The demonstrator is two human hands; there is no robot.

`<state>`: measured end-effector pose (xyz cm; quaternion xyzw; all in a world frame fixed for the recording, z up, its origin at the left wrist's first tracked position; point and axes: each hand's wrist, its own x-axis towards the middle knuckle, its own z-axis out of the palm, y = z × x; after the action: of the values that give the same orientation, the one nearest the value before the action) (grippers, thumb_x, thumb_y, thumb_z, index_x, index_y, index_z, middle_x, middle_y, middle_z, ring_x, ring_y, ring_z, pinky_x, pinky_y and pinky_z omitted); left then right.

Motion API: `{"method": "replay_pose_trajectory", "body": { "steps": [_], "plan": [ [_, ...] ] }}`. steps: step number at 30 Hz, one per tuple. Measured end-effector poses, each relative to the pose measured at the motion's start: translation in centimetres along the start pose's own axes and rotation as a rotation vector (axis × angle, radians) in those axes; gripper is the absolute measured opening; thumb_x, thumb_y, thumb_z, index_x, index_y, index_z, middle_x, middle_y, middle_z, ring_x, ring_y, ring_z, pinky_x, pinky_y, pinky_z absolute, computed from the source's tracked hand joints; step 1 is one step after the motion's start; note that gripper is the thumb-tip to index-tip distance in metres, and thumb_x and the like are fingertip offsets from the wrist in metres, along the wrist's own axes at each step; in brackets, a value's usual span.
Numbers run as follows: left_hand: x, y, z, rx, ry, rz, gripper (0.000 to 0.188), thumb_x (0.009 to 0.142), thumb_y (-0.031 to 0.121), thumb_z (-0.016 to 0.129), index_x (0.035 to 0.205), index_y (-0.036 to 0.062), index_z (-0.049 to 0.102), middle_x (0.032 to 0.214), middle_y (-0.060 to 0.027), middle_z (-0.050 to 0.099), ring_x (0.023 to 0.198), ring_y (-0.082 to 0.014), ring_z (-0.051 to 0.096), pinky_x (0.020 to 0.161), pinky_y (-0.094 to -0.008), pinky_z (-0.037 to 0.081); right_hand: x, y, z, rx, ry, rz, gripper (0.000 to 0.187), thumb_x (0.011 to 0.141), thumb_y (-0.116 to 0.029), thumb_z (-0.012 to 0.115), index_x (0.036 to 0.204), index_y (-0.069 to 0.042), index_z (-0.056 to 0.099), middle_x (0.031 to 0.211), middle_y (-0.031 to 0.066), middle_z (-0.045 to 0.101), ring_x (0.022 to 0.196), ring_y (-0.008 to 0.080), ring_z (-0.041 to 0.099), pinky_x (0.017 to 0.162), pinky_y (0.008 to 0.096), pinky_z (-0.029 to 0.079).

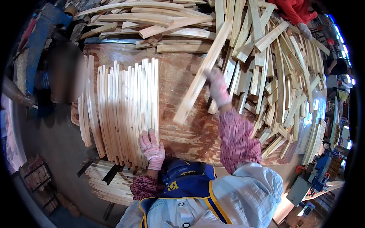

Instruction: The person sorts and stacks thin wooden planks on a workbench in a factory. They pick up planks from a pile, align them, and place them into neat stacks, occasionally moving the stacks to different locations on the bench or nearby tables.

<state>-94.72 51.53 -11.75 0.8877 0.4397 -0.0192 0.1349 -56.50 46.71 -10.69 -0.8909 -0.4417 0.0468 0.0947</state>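
My left hand (153,151), in a pink and white knit glove, lies with its fingers stretched over the near right edge of a row of wooden slats (127,95). These slats stand side by side, close together, their near ends slightly uneven. My right hand (218,89), gloved alike and smeared by motion, grips the right edge of a long pale wooden slat (203,78). That slat slants from the far pile down toward the middle of the table; its underside and my fingertips are hidden.
A large jumbled pile of slats (262,68) covers the table's right and far sides. The worn brown plywood tabletop (178,140) shows between row and pile. More slats (110,182) lie stacked below at the left. A person in a red sleeve (292,11) handles slats at the far right.
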Motion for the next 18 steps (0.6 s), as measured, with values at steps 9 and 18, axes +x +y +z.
{"method": "replay_pose_trajectory", "body": {
  "steps": [9,18],
  "plan": [
    [2.4,0.7,-1.1,0.133,-0.124,0.160,0.082,0.079,0.046,0.067,0.146,0.0112,0.037,0.149,-0.0220,0.029,0.136,-0.0481,0.025,0.115,-0.0615,0.016,-3.8,-13.7,4.9,0.480,-0.121,-0.149,0.052,0.092,-0.033,0.061,0.132,-0.001,0.053,0.112,0.0182,0.066,0.106,0.0299,0.063,0.095,0.0380,0.051],
    [2.0,0.8,0.0,0.156,-0.044,0.185,0.085,0.072,0.040,0.073,0.144,0.0112,0.036,0.146,-0.0224,0.030,0.136,-0.0481,0.026,0.114,-0.0620,0.018,22.6,-11.3,-8.6,-0.111,-0.083,0.145,0.078,0.076,-0.049,0.073,0.141,-0.018,0.042,0.141,0.0128,0.048,0.130,0.0307,0.047,0.101,0.0497,0.041]
  ]
}}
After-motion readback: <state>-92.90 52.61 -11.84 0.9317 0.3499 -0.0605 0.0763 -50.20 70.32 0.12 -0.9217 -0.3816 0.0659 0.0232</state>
